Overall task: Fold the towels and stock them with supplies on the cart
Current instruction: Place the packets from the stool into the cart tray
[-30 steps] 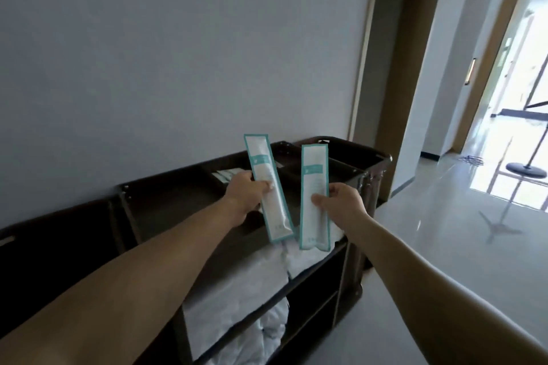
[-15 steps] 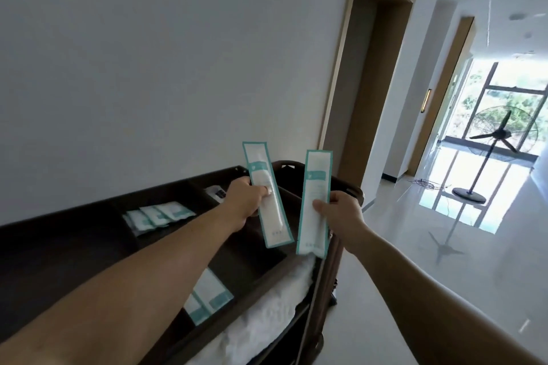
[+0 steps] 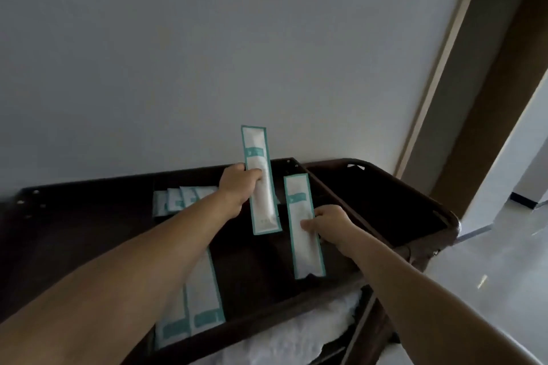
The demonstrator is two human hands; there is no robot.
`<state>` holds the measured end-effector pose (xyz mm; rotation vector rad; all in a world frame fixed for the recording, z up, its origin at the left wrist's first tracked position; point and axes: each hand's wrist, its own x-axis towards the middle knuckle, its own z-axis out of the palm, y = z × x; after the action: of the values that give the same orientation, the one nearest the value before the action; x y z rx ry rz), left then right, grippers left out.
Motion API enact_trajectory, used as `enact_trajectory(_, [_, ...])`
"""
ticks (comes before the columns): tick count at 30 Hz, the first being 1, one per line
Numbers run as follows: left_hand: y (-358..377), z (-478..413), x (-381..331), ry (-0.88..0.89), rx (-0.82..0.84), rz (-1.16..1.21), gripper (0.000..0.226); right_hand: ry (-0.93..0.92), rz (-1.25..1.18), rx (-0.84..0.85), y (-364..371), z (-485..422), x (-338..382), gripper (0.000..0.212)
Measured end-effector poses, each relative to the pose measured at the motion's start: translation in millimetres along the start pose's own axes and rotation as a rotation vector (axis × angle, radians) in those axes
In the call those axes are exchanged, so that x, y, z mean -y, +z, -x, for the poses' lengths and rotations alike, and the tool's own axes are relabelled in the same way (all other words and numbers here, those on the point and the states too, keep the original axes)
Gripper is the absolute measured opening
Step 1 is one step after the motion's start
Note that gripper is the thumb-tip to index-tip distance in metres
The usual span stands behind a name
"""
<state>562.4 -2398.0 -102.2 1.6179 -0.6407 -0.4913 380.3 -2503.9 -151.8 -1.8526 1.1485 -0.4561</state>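
Observation:
My left hand (image 3: pixel 238 187) grips a long white packet with a teal border (image 3: pixel 261 181), held upright over the dark cart's top tray (image 3: pixel 370 187). My right hand (image 3: pixel 326 225) pinches a second long teal-edged packet (image 3: pixel 304 225) by its side, lower and to the right, above the tray's near right compartment. Two more long packets (image 3: pixel 201 302) lie flat in the near compartment, partly under my left forearm. White towels (image 3: pixel 284 332) lie on the shelf below the tray.
Several small teal-and-white sachets (image 3: pixel 178 201) stand in a row in the back compartment. The cart stands against a grey wall (image 3: pixel 207 53). A brown door frame (image 3: pixel 462 68) and glossy pale floor (image 3: pixel 489 275) lie to the right.
The view has dropped and swung left onto the cart. Both hands have moved further over the tray, and the right packet is now lower than the left one.

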Motion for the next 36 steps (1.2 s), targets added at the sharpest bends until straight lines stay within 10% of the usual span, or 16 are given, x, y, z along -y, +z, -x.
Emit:
enact_trajectory(12, [-5,50,26,-0.137,-0.306,-0.171,0.017,-0.004,0.182,0.464,35,-26,-34,0.025])
enact_trajectory(21, [-8,73,32,-0.162,-0.363,-0.179,0.013,-0.042,0.209,0.488,41,-35,-40,0.023])
enact_trajectory(27, [6,72,26,-0.152,-0.318,-0.177,0.008,-0.225,0.710,0.376,37,-35,-29,0.040])
enact_trajectory(36, [48,62,22,-0.264,0.018,0.160,0.010,-0.176,-0.219,0.418,-26,-25,-1,0.024])
